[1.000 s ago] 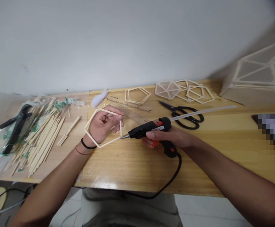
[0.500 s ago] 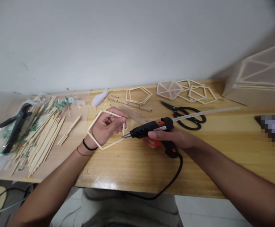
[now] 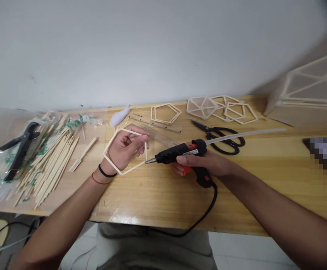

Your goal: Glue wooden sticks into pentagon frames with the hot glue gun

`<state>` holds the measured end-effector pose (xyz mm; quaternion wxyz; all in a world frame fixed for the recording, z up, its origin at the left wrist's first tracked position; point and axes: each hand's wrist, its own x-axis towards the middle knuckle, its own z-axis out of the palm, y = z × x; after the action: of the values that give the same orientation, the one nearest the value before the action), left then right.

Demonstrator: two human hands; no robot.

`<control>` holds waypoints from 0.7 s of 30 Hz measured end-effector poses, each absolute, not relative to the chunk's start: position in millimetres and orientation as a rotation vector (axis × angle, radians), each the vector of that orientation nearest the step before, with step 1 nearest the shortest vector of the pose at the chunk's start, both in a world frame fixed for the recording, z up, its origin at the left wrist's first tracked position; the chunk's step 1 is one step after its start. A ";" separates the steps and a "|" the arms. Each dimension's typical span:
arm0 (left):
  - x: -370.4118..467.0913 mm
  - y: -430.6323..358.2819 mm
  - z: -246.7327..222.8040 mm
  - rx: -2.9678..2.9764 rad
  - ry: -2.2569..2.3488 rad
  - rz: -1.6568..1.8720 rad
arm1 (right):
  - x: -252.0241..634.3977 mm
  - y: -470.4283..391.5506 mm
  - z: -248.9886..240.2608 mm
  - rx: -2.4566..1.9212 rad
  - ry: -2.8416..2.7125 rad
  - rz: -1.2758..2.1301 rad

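Note:
My left hand [image 3: 126,148] pinches a pale wooden stick frame [image 3: 135,167] with five sides between thumb and fingers, holding it above the table. My right hand [image 3: 199,163] is wrapped round a black glue gun [image 3: 170,153] with an orange trigger. The gun's metal nozzle [image 3: 151,161] points left and is at the frame's lower right corner; whether it touches is hard to tell. A long translucent glue stick [image 3: 247,133] sticks out of the gun's back, over black scissors [image 3: 226,140]. Any glue at the corner is too small to make out.
Loose wooden sticks [image 3: 55,168] and black cutters [image 3: 21,152] lie at the left. Behind the hands are rulers [image 3: 154,124] and a pentagon frame [image 3: 166,114]. More frames [image 3: 240,111] and a large covered structure [image 3: 309,93] stand right. The gun's cable [image 3: 205,217] hangs over the front edge.
My left hand has shifted slightly up and left with the wooden frame, its lower right corner still at the nozzle. My right hand and the glue gun have barely moved.

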<state>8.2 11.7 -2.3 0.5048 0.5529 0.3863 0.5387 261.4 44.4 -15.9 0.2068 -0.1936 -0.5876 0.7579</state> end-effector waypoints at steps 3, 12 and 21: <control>7.7 12.2 -2.4 1.342 0.936 1.307 | 261.5 45.5 -17.0 -0.524 -1.646 2.116; 8.0 11.6 -1.2 1.328 0.985 1.307 | 261.5 45.6 -17.1 -0.530 -1.691 2.090; 7.0 11.1 -2.3 1.342 0.989 1.306 | 260.7 45.3 -13.2 -0.582 -1.693 2.070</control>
<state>7.0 11.1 -2.3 0.4898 0.5523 0.4073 0.5378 260.7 45.3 -13.2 0.2008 -0.2084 -0.6060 0.7410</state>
